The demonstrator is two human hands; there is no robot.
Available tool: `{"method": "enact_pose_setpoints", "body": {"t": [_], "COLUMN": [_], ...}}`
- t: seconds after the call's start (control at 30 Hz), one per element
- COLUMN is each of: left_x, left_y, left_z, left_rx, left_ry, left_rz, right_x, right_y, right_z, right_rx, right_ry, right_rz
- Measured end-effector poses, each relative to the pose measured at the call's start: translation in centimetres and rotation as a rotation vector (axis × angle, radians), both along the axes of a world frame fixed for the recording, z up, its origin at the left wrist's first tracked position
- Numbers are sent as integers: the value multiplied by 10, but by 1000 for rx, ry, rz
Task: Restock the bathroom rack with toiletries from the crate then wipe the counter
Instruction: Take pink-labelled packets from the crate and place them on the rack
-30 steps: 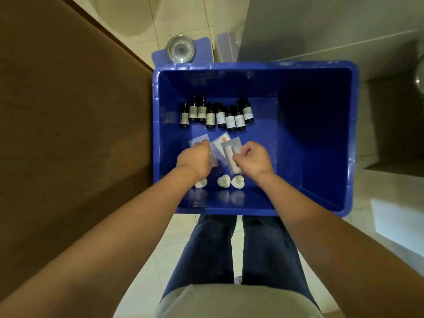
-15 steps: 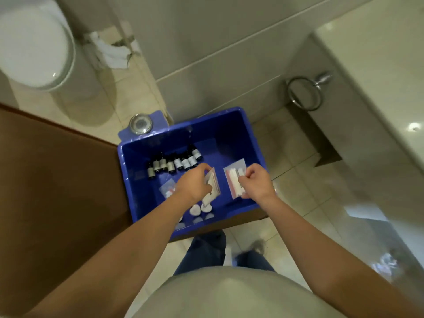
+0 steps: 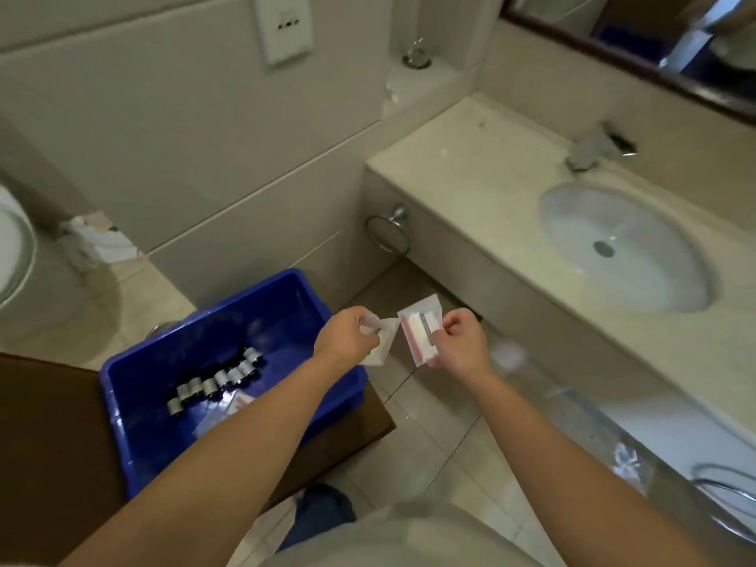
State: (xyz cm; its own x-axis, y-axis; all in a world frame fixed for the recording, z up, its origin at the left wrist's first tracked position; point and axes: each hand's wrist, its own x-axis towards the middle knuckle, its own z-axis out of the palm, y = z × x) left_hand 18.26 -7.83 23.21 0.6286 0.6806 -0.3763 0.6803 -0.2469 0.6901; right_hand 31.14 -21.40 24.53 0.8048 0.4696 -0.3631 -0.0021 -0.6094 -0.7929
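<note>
A blue crate (image 3: 135,419) stands on a brown surface at the lower left. Inside it lie a row of small dark bottles (image 3: 217,380) and a clear packet (image 3: 229,407). My left hand (image 3: 345,335) pinches a small clear toiletry packet (image 3: 382,341) above the crate's right corner. My right hand (image 3: 460,341) pinches another clear packet (image 3: 419,327) with white and pink contents, held over the floor. The beige counter (image 3: 470,173) with its sink (image 3: 626,247) lies to the right, beyond both hands.
A tap (image 3: 593,147) stands behind the sink under a framed mirror (image 3: 638,38). A towel ring (image 3: 388,233) hangs on the counter's end. A toilet (image 3: 12,247) and white paper (image 3: 98,243) are at the left. A metal rail (image 3: 728,497) shows at lower right.
Both hands have lifted their packets out of the crate and moved right, over the floor. My view has swung up and right from the crate, bringing counter and sink into sight.
</note>
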Motion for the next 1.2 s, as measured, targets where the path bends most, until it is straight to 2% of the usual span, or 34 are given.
{"method": "enact_pose_setpoints", "body": {"t": [0.2, 0.43, 0.63, 0.9, 1.2], "left_x": [71, 158, 219, 287, 364], "left_y": [-65, -141, -205, -270, -314], "left_z": [46, 93, 124, 152, 167], "left_rx": [63, 166, 44, 69, 58], "left_ry": [-178, -297, -414, -497, -539], "left_rz": [-46, -157, -268, -389, -504], "right_x": [58, 117, 154, 193, 249], "right_y": [-82, -178, -250, -327, -370], "right_z": [44, 90, 118, 148, 163], "right_rx": [187, 260, 374, 383, 367], "right_ry": [-5, -190, -215, -267, -295], "right_rz": [-144, -329, -454, -609, -760]}}
